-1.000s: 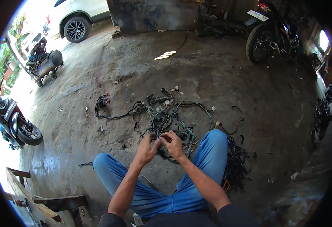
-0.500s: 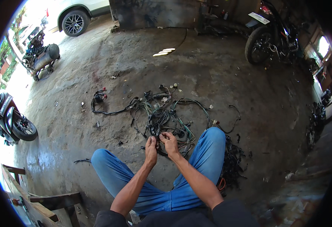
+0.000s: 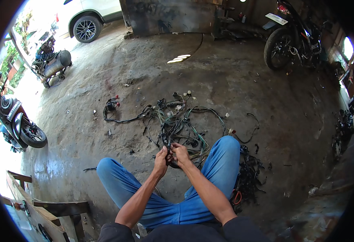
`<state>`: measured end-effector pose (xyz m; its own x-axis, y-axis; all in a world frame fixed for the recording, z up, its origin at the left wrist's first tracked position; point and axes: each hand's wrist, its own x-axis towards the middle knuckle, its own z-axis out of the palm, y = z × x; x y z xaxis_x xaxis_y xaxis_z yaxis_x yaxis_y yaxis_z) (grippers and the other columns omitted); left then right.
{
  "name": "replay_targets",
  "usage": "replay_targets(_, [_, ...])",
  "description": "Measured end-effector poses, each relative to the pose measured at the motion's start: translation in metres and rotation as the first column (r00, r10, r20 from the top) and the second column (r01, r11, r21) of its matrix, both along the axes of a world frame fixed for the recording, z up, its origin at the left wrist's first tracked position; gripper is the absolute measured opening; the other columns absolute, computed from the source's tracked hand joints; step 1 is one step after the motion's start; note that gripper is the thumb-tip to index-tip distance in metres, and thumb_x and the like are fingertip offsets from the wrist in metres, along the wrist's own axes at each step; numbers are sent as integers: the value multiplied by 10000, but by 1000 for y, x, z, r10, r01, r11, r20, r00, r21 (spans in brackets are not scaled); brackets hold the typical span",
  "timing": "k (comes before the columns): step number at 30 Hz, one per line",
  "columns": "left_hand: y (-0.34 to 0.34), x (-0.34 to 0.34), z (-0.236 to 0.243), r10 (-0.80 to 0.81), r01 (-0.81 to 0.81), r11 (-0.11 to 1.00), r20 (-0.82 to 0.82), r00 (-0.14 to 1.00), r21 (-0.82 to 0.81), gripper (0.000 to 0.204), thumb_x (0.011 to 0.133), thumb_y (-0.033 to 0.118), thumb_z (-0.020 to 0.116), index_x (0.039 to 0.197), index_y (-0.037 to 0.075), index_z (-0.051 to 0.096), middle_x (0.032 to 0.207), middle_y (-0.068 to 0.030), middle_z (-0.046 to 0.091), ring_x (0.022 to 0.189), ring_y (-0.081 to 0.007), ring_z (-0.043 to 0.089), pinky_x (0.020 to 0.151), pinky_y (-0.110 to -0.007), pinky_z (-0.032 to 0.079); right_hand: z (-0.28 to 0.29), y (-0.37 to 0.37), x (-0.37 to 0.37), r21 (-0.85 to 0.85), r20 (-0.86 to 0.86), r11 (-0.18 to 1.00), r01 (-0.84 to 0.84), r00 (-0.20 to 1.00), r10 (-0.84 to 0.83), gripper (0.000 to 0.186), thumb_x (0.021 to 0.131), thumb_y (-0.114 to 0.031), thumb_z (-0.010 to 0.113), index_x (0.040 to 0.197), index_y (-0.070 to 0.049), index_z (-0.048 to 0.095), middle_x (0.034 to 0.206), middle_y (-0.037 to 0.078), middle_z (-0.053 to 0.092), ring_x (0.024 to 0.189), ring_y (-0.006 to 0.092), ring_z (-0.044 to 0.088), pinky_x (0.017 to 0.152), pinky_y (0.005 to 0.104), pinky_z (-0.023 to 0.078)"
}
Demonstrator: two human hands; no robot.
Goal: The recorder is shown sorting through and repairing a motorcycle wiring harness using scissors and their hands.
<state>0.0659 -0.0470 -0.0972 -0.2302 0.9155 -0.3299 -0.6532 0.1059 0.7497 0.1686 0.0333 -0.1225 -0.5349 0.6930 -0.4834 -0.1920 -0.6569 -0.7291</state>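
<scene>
A tangled wiring harness [image 3: 177, 125] of black, green and grey wires with white and red connectors is spread on the concrete floor before my knees. My left hand [image 3: 161, 160] is closed round a dark, bundled stretch of it. Just to its right, my right hand [image 3: 179, 154] pinches the same stretch with thumb and fingers. The two hands nearly touch. What lies between the fingertips is too small to make out. One branch of the harness runs left to a black connector cluster [image 3: 111, 105] with red ends.
A heap of black scraps [image 3: 249, 171] and orange-handled scissors or pliers [image 3: 237, 197] lie beside my right knee. A wooden bench [image 3: 59, 207] stands at lower left. Motorcycles [image 3: 292, 46], a wheeled air compressor [image 3: 53, 64] and a white car [image 3: 92, 18] stand farther off.
The view has shifted slightly, moving the surroundings right and down. My hands stay on the harness; the left has turned a little and its fingers have come closer to the right hand.
</scene>
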Motion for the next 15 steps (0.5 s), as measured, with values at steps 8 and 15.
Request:
replay_targets(8, [-6,-2,49,-59,49,991,-81,995,-123,342,1087,340,448,1090,35,600,852,-26,598,708,-120,539,667,-280,470,45,1,10,-165,-79,983,-80,995,68,63,953,-169,645,986,-116,635,736,-18,559,619,122,533,546,353,454])
replay_targets(15, [10,10,72,-102,119,971,92,990,-208,285,1064,258,490,1141,10,608,976,-87,705,814,-207,713,725,-360,600,69,-2,26,219,94,963,154,980,-178,161,983,-211,656,1093,-106,601,848,-18,583,681,89,559,519,229,468])
